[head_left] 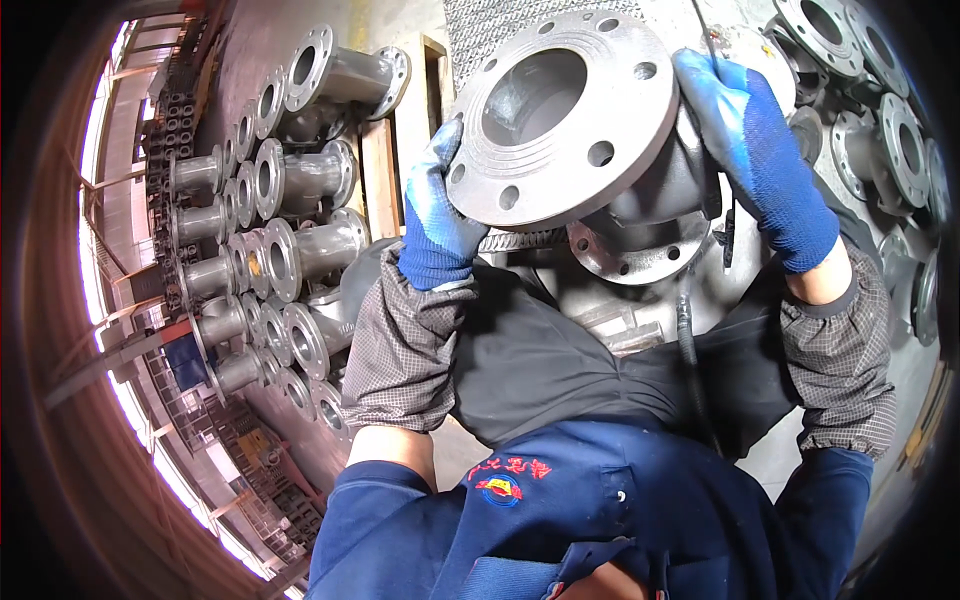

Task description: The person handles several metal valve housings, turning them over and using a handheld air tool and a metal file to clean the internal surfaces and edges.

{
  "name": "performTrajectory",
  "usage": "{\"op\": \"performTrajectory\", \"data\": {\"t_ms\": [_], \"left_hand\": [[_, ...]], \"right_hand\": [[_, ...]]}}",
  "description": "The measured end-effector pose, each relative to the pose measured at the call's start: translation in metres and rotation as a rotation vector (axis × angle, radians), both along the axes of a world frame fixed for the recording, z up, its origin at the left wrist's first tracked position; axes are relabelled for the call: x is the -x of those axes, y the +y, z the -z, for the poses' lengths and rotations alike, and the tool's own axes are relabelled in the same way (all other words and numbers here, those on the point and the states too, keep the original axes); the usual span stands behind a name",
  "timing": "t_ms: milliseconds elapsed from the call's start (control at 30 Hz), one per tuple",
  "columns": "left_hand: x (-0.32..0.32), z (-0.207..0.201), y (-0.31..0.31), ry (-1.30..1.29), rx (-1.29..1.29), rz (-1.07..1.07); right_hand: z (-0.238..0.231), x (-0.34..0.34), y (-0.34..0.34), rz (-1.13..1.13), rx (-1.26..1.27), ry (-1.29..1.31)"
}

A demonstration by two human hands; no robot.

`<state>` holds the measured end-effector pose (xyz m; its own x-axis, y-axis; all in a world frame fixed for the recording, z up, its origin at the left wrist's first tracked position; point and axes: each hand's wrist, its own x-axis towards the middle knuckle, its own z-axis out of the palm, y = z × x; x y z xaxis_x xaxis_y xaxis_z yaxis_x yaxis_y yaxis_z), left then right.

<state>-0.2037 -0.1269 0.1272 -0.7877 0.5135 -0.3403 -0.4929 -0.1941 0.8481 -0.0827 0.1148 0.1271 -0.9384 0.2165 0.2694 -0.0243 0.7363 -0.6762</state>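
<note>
Between my hands, above my lap, is a grey cast-metal valve body [548, 172], tilted so that its round flange faces me. Bolt holes ring that flange, and a wide bore opens in its middle. A second, smaller flange [650, 262] shows below it, partly covered. My left hand [440, 205], in a blue glove, grips the left rim of the large flange. On the opposite side, my gloved right hand [752, 150] is closed against the right rim, its fingertips near the top edge. What the casting's underside rests on is hidden.
Rows of flanged castings [310, 175] stand at the left beside a wooden pallet [381, 175]. More castings [868, 150] lie at the right. A black hose [687, 335] runs down between my legs. Behind the casting is a patterned metal mat [490, 35].
</note>
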Motion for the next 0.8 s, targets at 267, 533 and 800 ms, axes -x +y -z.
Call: {"op": "performTrajectory", "data": {"t_ms": [267, 533, 800], "left_hand": [[0.022, 0.016, -0.013, -0.209, -0.132, -0.102], [0.050, 0.033, -0.017, -0.220, -0.147, -0.093], [0.050, -0.027, -0.025, 0.822, 0.378, 0.145]], "right_hand": [[-0.020, 0.030, -0.017, 0.037, 0.156, -0.228], [0.004, 0.045, -0.012, -0.032, 0.080, 0.110], [-0.025, 0.057, -0.049, -0.065, 0.870, -0.198]]}}
